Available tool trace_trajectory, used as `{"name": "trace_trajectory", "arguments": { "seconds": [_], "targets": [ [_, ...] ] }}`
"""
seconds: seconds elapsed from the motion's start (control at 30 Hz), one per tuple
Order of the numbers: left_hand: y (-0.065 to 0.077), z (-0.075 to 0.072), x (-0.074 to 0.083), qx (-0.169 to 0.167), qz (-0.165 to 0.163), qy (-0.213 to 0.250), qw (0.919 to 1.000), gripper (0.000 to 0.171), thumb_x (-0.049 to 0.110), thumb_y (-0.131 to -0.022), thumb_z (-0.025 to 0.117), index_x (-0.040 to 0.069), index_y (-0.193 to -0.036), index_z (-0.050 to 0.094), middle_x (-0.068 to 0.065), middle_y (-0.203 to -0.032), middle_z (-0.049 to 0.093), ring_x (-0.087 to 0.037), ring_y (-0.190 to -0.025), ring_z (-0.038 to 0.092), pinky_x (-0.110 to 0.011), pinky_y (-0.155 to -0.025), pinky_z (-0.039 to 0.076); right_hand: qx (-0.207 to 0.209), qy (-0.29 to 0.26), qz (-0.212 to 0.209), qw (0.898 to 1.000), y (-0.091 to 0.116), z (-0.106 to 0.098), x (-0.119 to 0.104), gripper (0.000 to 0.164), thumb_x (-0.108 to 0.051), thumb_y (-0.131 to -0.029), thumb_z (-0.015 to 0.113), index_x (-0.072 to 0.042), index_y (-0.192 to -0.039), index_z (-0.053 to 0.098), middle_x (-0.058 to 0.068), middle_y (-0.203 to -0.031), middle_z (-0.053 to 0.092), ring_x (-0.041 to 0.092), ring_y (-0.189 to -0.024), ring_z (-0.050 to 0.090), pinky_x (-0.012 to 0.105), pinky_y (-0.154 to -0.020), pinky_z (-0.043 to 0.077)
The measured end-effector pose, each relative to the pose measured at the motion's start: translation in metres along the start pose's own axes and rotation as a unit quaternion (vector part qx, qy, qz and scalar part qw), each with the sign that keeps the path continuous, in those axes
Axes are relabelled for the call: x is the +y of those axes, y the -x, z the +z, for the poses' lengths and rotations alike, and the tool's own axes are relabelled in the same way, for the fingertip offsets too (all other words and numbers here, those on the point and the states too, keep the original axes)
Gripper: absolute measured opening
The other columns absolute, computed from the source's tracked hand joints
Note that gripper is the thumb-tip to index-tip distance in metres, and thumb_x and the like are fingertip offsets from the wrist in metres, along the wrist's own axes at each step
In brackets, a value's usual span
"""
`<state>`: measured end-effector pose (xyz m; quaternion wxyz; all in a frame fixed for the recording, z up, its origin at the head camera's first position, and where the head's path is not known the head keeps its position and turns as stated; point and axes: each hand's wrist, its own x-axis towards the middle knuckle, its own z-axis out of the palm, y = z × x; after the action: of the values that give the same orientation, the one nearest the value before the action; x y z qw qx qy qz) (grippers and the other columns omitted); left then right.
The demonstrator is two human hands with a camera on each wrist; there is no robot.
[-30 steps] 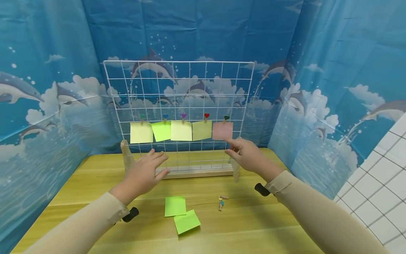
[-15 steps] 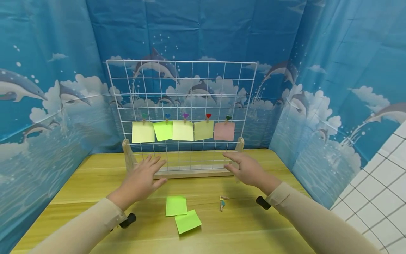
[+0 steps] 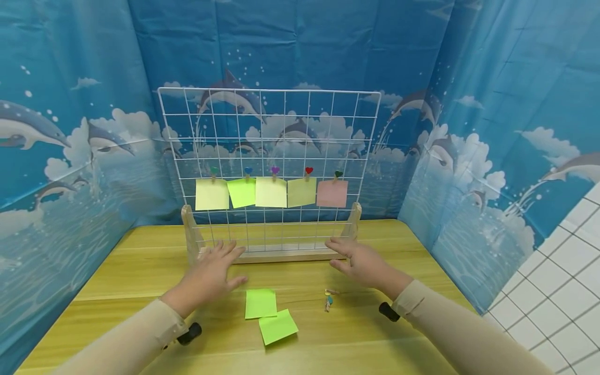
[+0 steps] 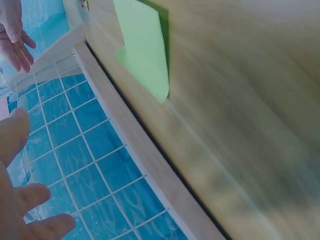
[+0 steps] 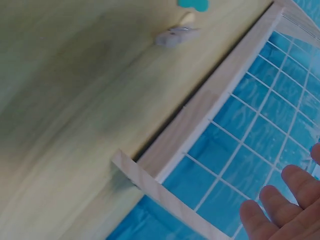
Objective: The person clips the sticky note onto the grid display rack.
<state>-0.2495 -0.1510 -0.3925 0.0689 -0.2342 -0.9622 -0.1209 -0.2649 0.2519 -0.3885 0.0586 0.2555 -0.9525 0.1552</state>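
Observation:
My left hand (image 3: 209,277) hovers in front of the rack's left side, fingers spread, nothing in it. Opposite it, my right hand (image 3: 367,264) is held before the right foot of the rack with extended fingers and no object. A white wire grid rack (image 3: 272,115) stands upright behind both hands. Clipped in a row on it are a pale yellow note (image 3: 212,195), a bright green note (image 3: 242,192), a cream note (image 3: 271,192), an olive-yellow note (image 3: 301,192) and a pink note (image 3: 332,194), each under a heart-topped clothespin, such as the red one (image 3: 309,171).
Two green sticky notes, one (image 3: 261,303) partly touching the other (image 3: 278,327), lie on the wooden table (image 3: 225,349). Right of them are two small clothespins (image 3: 327,302), yellow and teal. A wooden base (image 3: 290,255) supports the rack. Dolphin-print curtains (image 3: 300,47) surround the table.
My right hand has drawn down and away from the pink note, its fingers straightening. The left hand has lowered slightly. The clipped notes hang as before.

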Motion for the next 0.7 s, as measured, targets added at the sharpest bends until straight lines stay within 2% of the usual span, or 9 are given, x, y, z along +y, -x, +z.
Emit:
{"name": "trace_trajectory", "arguments": {
  "seconds": [0.23, 0.4, 0.53, 0.7],
  "targets": [
    [0.005, 0.01, 0.0, -0.022, -0.002, 0.007, 0.9997, 0.081, 0.057, -0.099, 0.067, 0.014, -0.163, 0.041, -0.019, -0.169, 0.035, -0.051, -0.156, 0.028, -0.071, -0.124, 0.023, -0.03, -0.012, 0.005, 0.999, 0.005, 0.01, 0.005, 0.059, -0.039, -0.107, 0.062, -0.019, -0.161, 0.047, 0.013, -0.168, 0.04, 0.042, -0.15, 0.045, 0.063, -0.115, 0.043],
    [0.009, 0.015, 0.002, -0.035, 0.003, 0.016, 0.9993, 0.081, 0.055, -0.099, 0.067, 0.012, -0.163, 0.041, -0.02, -0.17, 0.033, -0.051, -0.157, 0.025, -0.071, -0.124, 0.021, -0.043, -0.02, 0.003, 0.999, 0.007, 0.015, 0.009, 0.061, -0.038, -0.107, 0.062, -0.02, -0.162, 0.044, 0.013, -0.17, 0.036, 0.043, -0.156, 0.035, 0.066, -0.118, 0.038],
    [0.01, 0.019, 0.002, -0.041, 0.003, 0.018, 0.999, 0.08, 0.055, -0.1, 0.066, 0.012, -0.163, 0.04, -0.02, -0.17, 0.032, -0.051, -0.158, 0.024, -0.07, -0.126, 0.019, -0.051, -0.015, 0.005, 0.999, 0.009, 0.017, 0.009, 0.061, -0.042, -0.108, 0.06, -0.021, -0.162, 0.044, 0.014, -0.171, 0.033, 0.044, -0.158, 0.03, 0.067, -0.12, 0.035],
    [0.011, 0.025, 0.003, -0.044, 0.002, 0.024, 0.9987, 0.078, 0.052, -0.1, 0.068, 0.013, -0.162, 0.042, -0.019, -0.17, 0.034, -0.051, -0.157, 0.027, -0.071, -0.125, 0.021, -0.067, -0.016, 0.013, 0.998, 0.012, 0.02, 0.008, 0.062, -0.048, -0.107, 0.058, -0.024, -0.163, 0.043, 0.012, -0.173, 0.029, 0.045, -0.159, 0.026, 0.068, -0.121, 0.033]
  ]
}}
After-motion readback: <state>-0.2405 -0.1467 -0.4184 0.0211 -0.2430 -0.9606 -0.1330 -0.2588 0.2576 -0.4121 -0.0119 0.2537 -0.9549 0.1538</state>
